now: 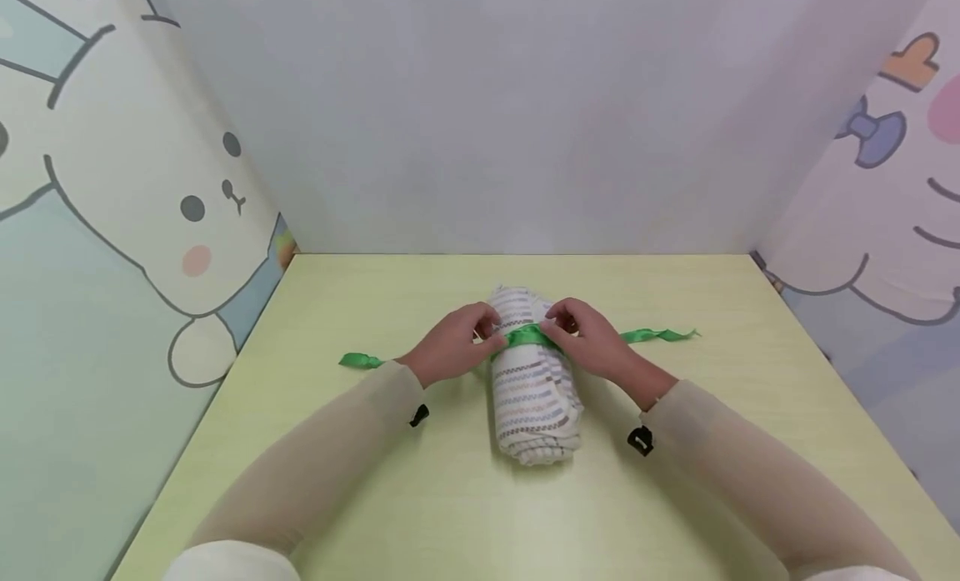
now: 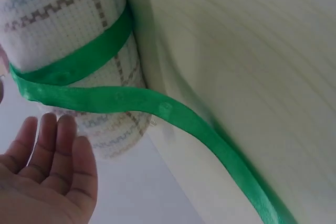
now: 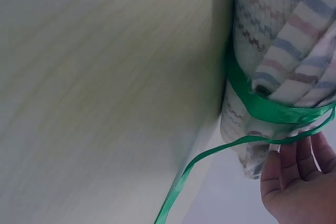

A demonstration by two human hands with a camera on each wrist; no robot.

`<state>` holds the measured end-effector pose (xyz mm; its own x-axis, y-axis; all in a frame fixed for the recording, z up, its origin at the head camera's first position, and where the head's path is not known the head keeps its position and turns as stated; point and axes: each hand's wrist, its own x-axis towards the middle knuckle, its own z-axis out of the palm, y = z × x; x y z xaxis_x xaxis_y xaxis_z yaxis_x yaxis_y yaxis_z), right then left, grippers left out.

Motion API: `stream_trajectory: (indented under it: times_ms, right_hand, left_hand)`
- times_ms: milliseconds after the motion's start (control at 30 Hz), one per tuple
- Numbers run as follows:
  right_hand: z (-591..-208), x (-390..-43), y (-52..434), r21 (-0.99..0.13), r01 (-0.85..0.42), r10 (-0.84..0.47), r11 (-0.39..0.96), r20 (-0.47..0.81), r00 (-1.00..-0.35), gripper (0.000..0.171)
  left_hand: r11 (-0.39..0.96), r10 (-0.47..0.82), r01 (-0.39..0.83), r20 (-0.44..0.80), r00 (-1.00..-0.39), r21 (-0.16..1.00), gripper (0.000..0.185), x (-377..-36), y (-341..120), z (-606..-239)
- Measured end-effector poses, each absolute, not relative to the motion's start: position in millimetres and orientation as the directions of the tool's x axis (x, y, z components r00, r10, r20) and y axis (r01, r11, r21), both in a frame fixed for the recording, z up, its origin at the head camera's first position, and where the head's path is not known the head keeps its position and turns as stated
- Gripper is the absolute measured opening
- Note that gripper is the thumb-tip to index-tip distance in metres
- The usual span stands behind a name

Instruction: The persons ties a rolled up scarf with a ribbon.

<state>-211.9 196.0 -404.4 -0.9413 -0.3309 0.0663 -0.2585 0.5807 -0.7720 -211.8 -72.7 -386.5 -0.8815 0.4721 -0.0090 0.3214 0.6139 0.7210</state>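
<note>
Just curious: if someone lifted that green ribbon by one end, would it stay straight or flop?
The green ribbon would probably flop: its loose tails curl and twist along the table. It looks thin and light. Its glossy sheen suggests it may slip around the rolled towel.

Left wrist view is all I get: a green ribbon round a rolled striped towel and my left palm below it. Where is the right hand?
Observer: The right hand is on top of the towel, fingers curled at the ribbon, facing the left hand.
Operator: Where do the ribbon's ends lie?
Observer: Each trails out flat on the table, one to each side of the roll.
Operator: Is the ribbon knotted yet?
Observer: I cannot tell; the fingers cover the crossing point in the head view.
</note>
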Motion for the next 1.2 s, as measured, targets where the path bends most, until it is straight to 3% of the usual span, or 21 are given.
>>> stream_trajectory:
  times_ms: [333, 700, 900, 1200]
  right_hand:
    - [-404, -221, 195, -0.816, -0.227, -0.372, 0.532, 0.015, -0.928, 0.035]
    - [-401, -224, 201, -0.869, -0.224, -0.434, 0.442, 0.012, -0.901, 0.027]
    - [-391, -221, 202, -0.902, -0.194, -0.427, 0.386, 0.011, -0.904, 0.029]
    - [-384, -220, 208, -0.916, -0.148, -0.477, 0.372, -0.052, -0.877, 0.038]
  left_hand:
    - [0.581, 0.511, 0.282, -0.073, -0.856, 0.763, 0.014, -219, -70, -394]
    - [0.582, 0.515, 0.176, -0.192, -0.835, 0.794, 0.021, -222, -72, -393]
    - [0.572, 0.496, 0.177, -0.166, -0.852, 0.801, 0.011, -220, -78, -393]
    - [0.578, 0.46, 0.183, -0.133, -0.878, 0.795, 0.022, -213, -82, -382]
